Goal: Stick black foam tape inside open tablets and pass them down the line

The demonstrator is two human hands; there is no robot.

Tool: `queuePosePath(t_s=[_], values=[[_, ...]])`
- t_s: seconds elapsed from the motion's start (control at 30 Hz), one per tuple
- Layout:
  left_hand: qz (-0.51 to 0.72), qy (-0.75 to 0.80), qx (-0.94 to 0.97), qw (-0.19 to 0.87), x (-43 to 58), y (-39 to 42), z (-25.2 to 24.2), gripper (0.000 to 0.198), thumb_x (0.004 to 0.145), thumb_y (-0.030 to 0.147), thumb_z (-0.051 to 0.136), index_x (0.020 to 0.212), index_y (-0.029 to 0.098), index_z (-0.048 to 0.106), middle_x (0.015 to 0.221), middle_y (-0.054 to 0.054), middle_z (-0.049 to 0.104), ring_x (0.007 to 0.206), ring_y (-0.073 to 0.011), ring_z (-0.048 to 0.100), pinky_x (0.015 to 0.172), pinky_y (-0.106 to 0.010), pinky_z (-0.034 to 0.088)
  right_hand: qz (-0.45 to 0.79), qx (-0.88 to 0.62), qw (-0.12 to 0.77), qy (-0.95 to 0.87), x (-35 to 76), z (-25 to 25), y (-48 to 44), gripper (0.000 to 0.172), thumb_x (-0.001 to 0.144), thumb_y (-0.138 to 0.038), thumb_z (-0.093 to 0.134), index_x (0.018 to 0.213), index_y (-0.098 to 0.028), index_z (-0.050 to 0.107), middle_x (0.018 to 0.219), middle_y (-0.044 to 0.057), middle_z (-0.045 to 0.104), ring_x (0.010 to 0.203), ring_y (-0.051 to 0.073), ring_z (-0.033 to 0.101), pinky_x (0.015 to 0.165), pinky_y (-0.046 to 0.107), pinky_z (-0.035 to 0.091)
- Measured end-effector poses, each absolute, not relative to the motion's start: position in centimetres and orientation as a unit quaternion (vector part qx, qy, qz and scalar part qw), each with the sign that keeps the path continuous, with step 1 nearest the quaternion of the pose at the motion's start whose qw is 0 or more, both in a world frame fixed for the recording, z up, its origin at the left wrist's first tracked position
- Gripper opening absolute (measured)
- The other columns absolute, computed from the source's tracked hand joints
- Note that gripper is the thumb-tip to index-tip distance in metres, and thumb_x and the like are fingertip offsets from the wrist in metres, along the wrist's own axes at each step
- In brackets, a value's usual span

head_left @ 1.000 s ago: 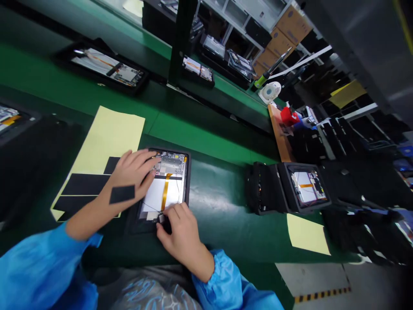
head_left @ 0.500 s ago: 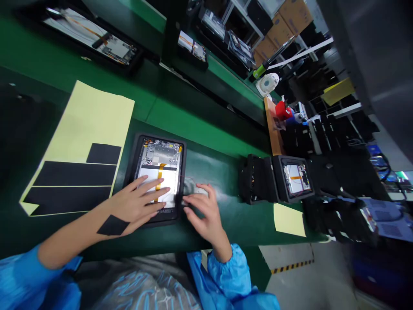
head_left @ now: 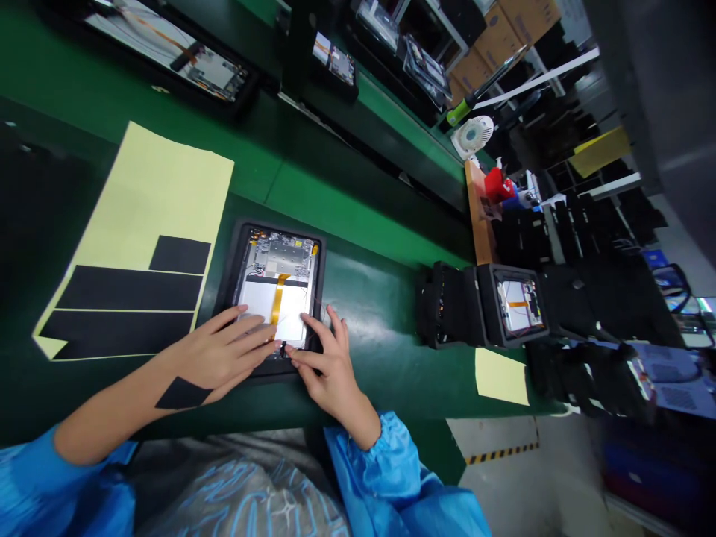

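An opened tablet [head_left: 291, 298] lies in a black frame [head_left: 320, 268] on the green bench, with its circuit board [head_left: 283, 257], white battery area and orange ribbon cable [head_left: 277, 298] exposed. My left hand [head_left: 224, 354] rests flat over its lower left part, fingers stretched out. A black tape square [head_left: 183, 393] is stuck on my left wrist. My right hand [head_left: 330, 365] is at the lower right corner, fingers apart, one fingertip on the white area. Its thumb and forefinger touch the bottom edge beside a small black piece [head_left: 284, 349]. Whether they grip it is unclear.
Left of the tablet lies a yellow backing sheet [head_left: 168, 179] with black tape strips [head_left: 128, 289]. To the right stand black-framed units, one showing another opened tablet [head_left: 517, 306], near a small yellow sheet [head_left: 502, 377]. A shelf above holds more open tablets [head_left: 212, 71] and a white fan [head_left: 474, 136].
My right hand has moved left from beside the tablet onto its lower right corner. My left hand has drawn back slightly left and down, uncovering more of the white area.
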State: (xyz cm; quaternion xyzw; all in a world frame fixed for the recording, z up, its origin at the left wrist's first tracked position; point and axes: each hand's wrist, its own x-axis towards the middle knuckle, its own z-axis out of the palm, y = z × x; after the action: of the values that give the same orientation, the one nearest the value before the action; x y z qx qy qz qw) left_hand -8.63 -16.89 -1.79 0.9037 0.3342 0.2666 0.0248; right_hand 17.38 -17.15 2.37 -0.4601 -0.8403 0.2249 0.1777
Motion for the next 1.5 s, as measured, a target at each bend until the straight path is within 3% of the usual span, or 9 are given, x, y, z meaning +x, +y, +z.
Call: queuePosePath(t_s=[0.13,0.2,0.3,0.4,0.6,0.77,1.03,1.27,1.5], values=[[0.274,0.362,0.891,-0.021,-6.5,-18.7,-2.1,0.035,0.099,0.008,0.046,0.119,0.011,0.075,0.111,-0.013,0.075,0.104,-0.0266,0.064,0.096,-0.041,0.051,0.247,-0.479,0.231,-0.81,17.5,2.0,-17.9,0.031,0.094,-0.02,0.072,0.121,-0.033,0.08,0.165,0.007,0.047,0.163,0.038,0.017,0.123,0.071,0.027],[0.259,0.385,0.885,-0.032,-5.4,-19.5,-1.9,0.036,0.099,0.005,0.044,0.12,0.007,0.074,0.113,-0.017,0.073,0.105,-0.0278,0.063,0.094,-0.041,0.051,0.257,-0.484,0.29,-0.784,17.7,2.0,-18.2,0.035,0.096,-0.024,0.072,0.131,-0.029,0.075,0.162,0.012,0.05,0.16,0.037,0.026,0.122,0.065,0.034],[0.241,0.403,0.882,-0.048,-4.2,-20.3,-1.6,0.038,0.097,0.002,0.043,0.121,0.005,0.072,0.117,-0.018,0.071,0.106,-0.0296,0.063,0.093,-0.042,0.051,0.221,-0.515,0.394,-0.729,17.9,2.3,-18.6,0.026,0.097,-0.02,0.067,0.12,-0.027,0.077,0.13,0.011,0.071,0.131,0.029,0.058,0.11,0.052,0.05],[0.264,0.413,0.87,-0.053,-3.1,-20.5,-1.5,0.038,0.096,0.001,0.042,0.12,0.005,0.071,0.118,-0.019,0.07,0.107,-0.0307,0.062,0.092,-0.042,0.05,0.206,-0.511,0.43,-0.715,17.6,2.8,-18.9,0.02,0.096,-0.012,0.066,0.104,-0.026,0.078,0.094,0.005,0.073,0.096,0.023,0.065,0.09,0.041,0.056],[0.266,0.404,0.874,-0.046,-2.6,-20.1,-1.6,0.037,0.096,0.002,0.043,0.121,0.004,0.07,0.119,-0.02,0.069,0.11,-0.0315,0.062,0.095,-0.043,0.05,0.209,-0.492,0.365,-0.762,17.0,3.4,-17.6,0.025,0.099,-0.013,0.063,0.119,-0.024,0.075,0.098,0.006,0.074,0.092,0.022,0.063,0.084,0.037,0.055],[0.27,0.39,0.88,-0.015,-3.6,-19.9,-1.7,0.037,0.099,0.005,0.042,0.119,0.008,0.073,0.114,-0.016,0.072,0.11,-0.0287,0.062,0.097,-0.043,0.05,0.194,-0.462,0.275,-0.82,17.3,2.6,-15.8,0.02,0.103,-0.022,0.061,0.11,-0.022,0.08,0.093,0.008,0.069,0.089,0.023,0.062,0.078,0.037,0.053],[0.278,0.385,0.88,0.016,-4.8,-19.3,-0.8,0.031,0.1,0.006,0.05,0.121,0.013,0.073,0.113,-0.012,0.073,0.107,-0.0267,0.062,0.097,-0.041,0.049,0.226,-0.479,0.266,-0.806,17.3,2.5,-15.5,0.018,0.102,-0.022,0.06,0.101,-0.021,0.078,0.092,0.007,0.068,0.09,0.023,0.063,0.081,0.036,0.053],[0.338,0.41,0.845,0.059,-4.7,-17.4,0.6,0.028,0.105,0.01,0.048,0.092,0.015,0.072,0.093,-0.006,0.069,0.092,-0.0222,0.056,0.084,-0.034,0.047,0.22,-0.479,0.272,-0.805,17.0,2.7,-15.4,0.017,0.101,-0.018,0.061,0.099,-0.019,0.077,0.091,0.008,0.068,0.089,0.023,0.062,0.08,0.036,0.052],[0.265,0.456,0.848,0.06,-2.7,-17.9,0.2,0.025,0.105,0.013,0.045,0.094,0.014,0.068,0.089,-0.007,0.062,0.086,-0.0232,0.053,0.079,-0.036,0.045,0.221,-0.474,0.274,-0.807,17.2,3.0,-15.2,0.017,0.1,-0.018,0.061,0.1,-0.02,0.078,0.092,0.008,0.071,0.09,0.023,0.064,0.08,0.037,0.053]])
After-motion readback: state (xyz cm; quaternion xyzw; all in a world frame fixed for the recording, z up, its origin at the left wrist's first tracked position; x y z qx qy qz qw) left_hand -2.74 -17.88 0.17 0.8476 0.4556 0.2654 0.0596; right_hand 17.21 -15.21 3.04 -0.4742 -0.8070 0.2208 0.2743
